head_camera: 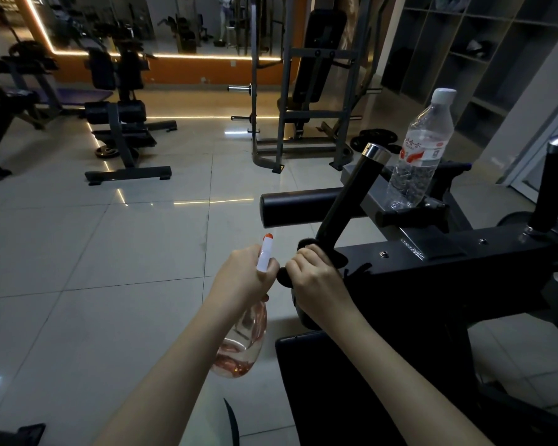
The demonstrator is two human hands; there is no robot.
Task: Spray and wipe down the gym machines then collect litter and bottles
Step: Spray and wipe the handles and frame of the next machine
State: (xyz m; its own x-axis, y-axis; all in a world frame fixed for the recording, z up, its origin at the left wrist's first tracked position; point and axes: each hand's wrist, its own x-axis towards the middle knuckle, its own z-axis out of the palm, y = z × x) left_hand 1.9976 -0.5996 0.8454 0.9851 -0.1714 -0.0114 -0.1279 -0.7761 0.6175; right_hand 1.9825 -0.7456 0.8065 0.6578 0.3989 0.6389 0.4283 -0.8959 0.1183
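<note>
Risk one: the water bottle (417, 156) is standing loose on the machine frame (432, 268), just beyond the slanted bar (347, 204) now being wiped. A hard rub or jolt there is likely to be toppling it onto the tiles.

Risk two: the spray bottle (243, 342) is hanging right beside the working hand. A knock against it could be sending spray onto the floor and making it slippery.

The right hand (313, 278) is gripping a black cloth (305, 243), fingers curled tightly round it at the foot of the bar. The left hand (242, 278) is wrapping fully round the spray bottle's neck.

The bar is showing matte black with a chrome cap on top. Whether its surface is wet cannot be told in this dim light.
</note>
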